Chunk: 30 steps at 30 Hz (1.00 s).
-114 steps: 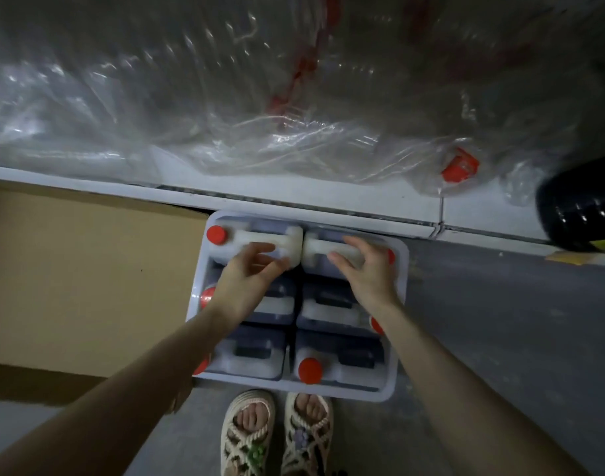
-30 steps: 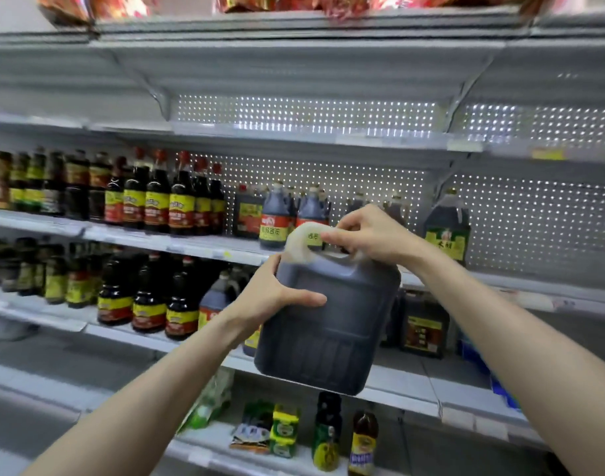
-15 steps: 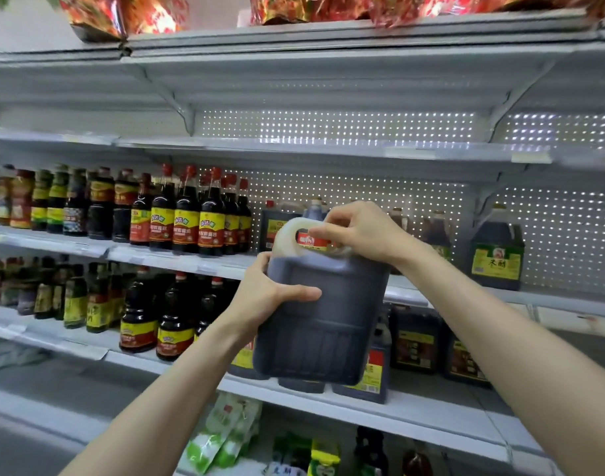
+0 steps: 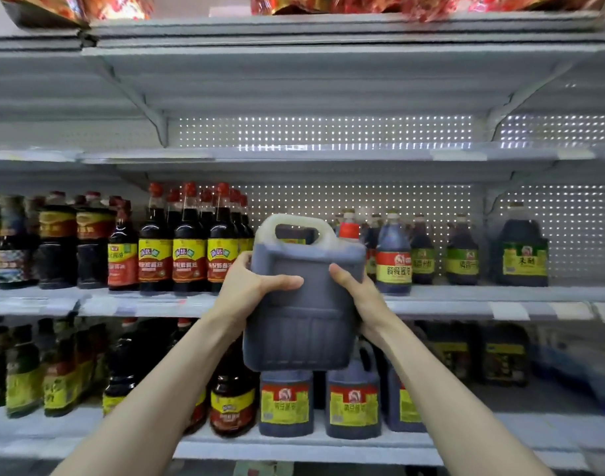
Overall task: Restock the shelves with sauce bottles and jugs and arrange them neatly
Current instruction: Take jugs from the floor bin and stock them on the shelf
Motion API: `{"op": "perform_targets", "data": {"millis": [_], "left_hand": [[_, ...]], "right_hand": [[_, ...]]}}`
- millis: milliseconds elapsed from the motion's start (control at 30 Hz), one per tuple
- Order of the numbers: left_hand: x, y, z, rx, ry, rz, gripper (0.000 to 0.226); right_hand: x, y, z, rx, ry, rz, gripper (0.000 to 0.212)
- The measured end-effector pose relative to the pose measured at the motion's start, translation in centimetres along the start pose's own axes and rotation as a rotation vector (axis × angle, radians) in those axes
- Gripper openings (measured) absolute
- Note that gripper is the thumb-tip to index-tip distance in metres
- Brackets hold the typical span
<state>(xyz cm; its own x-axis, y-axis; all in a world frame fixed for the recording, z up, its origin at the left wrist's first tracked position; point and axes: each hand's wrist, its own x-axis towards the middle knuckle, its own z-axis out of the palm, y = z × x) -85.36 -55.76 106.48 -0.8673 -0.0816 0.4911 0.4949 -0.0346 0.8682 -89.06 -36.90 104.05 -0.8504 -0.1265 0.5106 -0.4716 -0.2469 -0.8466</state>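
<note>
Bottles (image 4: 189, 249) of dark sauce with red caps and yellow-and-red labels stand in rows to the left of the left hand (image 4: 249, 290), on the middle shelf (image 4: 465, 305). Left hand: it grips the left side of the jug (image 4: 307, 304), with the thumb laid across the front face and the fingers curled round the edge out of view. Jug: large, square-sided, full of dark liquid and showing no label on the side facing the camera. It is held upright in the air between the two hands, in front of the middle shelf's edge. Its white handle (image 4: 294, 223) and red cap (image 4: 349, 230) rise above both hands. Right hand (image 4: 359, 297): it grips the right side of the jug, thumb on the front face, fingers wrapped behind. Beyond the right hand, a smaller jug with a red-and-yellow label (image 4: 393, 255) stands on the middle shelf. Further right stands a green-labelled jug (image 4: 524, 249), well apart from the hand. Below both hands, two labelled jugs (image 4: 285, 403) stand side by side on the lower shelf (image 4: 294, 444).
</note>
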Motion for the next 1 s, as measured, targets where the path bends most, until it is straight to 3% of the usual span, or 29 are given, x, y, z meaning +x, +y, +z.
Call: {"op": "perform_targets", "data": {"millis": [67,200,267,500,600,667,767,900,1000], "left_hand": [[1.5,-0.6,-1.2,-0.020,-0.019,0.001,0.099],[4.5,-2.1,-3.1,-0.069,-0.088,0.008,0.097],[6.1,-2.6,-3.7,-0.088,-0.126,0.004,0.096],[10.0,-4.8,-4.8,-0.116,-0.284,0.003,0.084],[11.1,-5.7,-4.8,-0.136,-0.261,0.006,0.087],[11.8,-6.1,-4.7,-0.163,-0.221,0.014,0.086],[13.2,-6.4,-5.1,-0.187,-0.181,0.020,0.082],[15.6,-6.6,-6.1,-0.179,-0.165,0.024,0.084],[17.4,-6.9,-6.8,-0.183,-0.153,0.015,0.085]], "right_hand": [[1.1,0.7,1.1,0.026,0.041,-0.031,0.055],[3.4,1.6,3.0,-0.004,0.133,-0.061,0.088],[4.6,1.9,3.5,-0.002,0.156,-0.084,0.091],[8.4,2.5,2.8,-0.064,0.134,-0.123,0.041],[10.0,2.9,2.3,-0.094,0.114,-0.113,0.022],[11.1,3.4,2.2,-0.091,0.097,-0.108,0.031],[12.8,3.8,2.9,-0.067,0.090,-0.100,0.062],[15.2,4.4,3.6,-0.049,0.087,-0.073,0.062],[17.0,4.8,4.5,-0.076,0.125,-0.038,0.099]]}}
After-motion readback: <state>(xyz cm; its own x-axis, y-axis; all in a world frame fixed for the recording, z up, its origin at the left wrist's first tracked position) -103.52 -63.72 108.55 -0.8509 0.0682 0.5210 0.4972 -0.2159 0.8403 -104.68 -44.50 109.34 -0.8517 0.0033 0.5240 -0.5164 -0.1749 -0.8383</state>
